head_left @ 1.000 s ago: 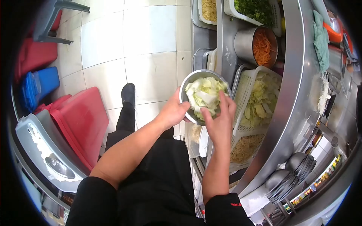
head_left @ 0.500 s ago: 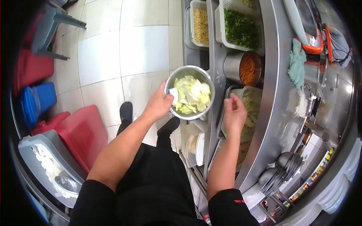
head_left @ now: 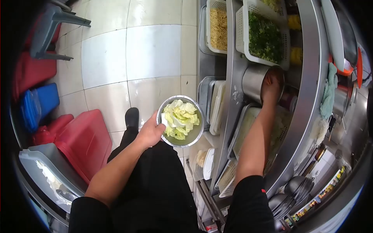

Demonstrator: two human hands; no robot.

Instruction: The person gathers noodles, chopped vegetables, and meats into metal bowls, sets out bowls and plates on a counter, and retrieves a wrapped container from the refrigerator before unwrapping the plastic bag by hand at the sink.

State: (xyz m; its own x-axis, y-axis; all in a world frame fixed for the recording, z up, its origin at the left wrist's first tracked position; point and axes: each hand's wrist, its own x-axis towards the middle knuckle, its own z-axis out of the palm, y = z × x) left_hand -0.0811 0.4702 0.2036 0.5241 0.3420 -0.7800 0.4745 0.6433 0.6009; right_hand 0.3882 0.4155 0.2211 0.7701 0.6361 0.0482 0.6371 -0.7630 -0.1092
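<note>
My left hand (head_left: 150, 132) grips a round metal bowl (head_left: 193, 134) by its left rim, thumb over the edge. Chopped pale-green cabbage (head_left: 180, 116) lies in the bowl, which is held over the floor in front of my legs. On the shelf at right, my right hand (head_left: 271, 93) reaches into a steel pot (head_left: 253, 83). A bit of shredded carrot (head_left: 268, 80) shows at the fingertips, which are mostly in shadow inside the pot. Below the pot, a container (head_left: 246, 126) sits under my right forearm.
A white basket (head_left: 241, 33) of chopped greens (head_left: 264, 39) and a tub of yellow noodles (head_left: 218, 29) stand beyond the pot. A steel shelf edge (head_left: 314, 50) runs along the right. Red bins (head_left: 87, 143), a blue bin (head_left: 46, 101) and a grey stool (head_left: 48, 31) stand on the left.
My right hand has moved away from me, from above the lower container into the carrot pot. The bowl in my left hand has come down and slightly left, nearer my body.
</note>
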